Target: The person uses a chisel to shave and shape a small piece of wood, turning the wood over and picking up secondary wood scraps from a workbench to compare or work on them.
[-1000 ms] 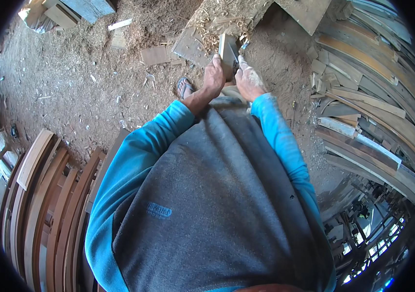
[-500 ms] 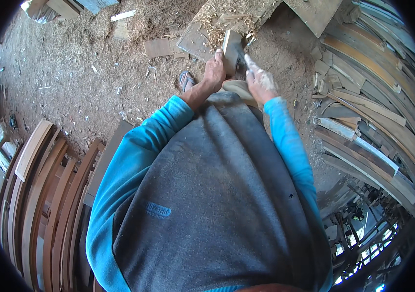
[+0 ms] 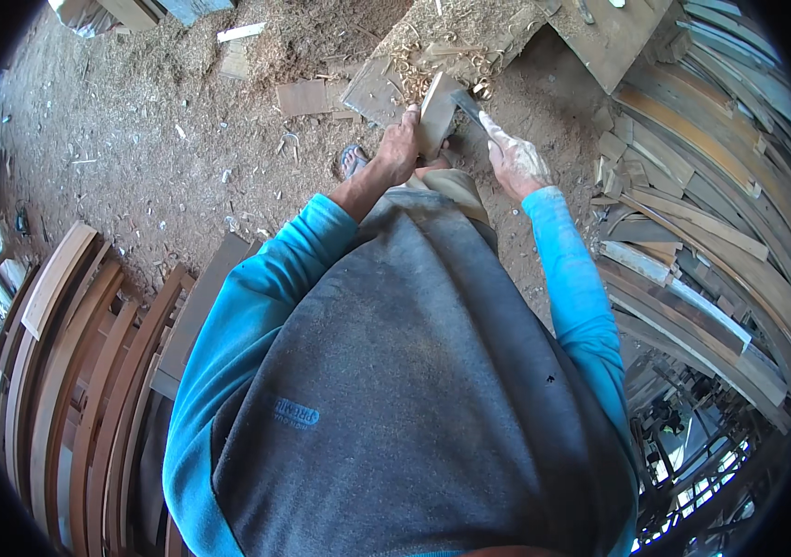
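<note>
A pale, straight-edged wooden block [image 3: 435,121], clasped in the left hand [image 3: 398,150], is near the shaving-strewn board [image 3: 369,93]. The right hand [image 3: 520,167], gripping a dark-bladed tool [image 3: 469,104] beside it, sits farther right than a second ago, the blade slanting more.

Finding wood block [image 3: 436,123] in left hand [image 3: 398,148], tool [image 3: 469,106] in right hand [image 3: 519,167]; noting shavings [image 3: 410,72] on board [image 3: 369,91] just beyond both hands, planks [image 3: 692,129] well right, timbers [image 3: 69,362] left and behind.
</note>
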A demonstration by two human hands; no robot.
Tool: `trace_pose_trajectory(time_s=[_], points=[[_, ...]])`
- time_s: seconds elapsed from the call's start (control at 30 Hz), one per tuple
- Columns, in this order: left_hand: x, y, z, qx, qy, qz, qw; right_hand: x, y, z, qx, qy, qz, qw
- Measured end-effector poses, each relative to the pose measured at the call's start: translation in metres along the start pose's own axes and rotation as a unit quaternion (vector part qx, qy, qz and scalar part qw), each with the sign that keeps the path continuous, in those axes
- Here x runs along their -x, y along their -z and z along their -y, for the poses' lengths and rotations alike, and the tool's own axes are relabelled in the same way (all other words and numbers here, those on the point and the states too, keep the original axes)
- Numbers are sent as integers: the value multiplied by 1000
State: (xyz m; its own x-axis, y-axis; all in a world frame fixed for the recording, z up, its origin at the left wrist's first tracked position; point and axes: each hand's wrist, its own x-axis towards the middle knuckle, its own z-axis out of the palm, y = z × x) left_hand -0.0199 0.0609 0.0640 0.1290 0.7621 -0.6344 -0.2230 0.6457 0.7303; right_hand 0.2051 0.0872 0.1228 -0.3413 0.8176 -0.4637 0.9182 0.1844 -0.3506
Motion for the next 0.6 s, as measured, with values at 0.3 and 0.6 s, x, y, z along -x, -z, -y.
trace_pose_trajectory(time_s=[0.3,0.6], points=[[-11,7,6,116,105,-13,988,-5,3,10,64,-32,33,997],[-14,13,12,163,144,-47,975,-2,17,31,102,4,118,988]])
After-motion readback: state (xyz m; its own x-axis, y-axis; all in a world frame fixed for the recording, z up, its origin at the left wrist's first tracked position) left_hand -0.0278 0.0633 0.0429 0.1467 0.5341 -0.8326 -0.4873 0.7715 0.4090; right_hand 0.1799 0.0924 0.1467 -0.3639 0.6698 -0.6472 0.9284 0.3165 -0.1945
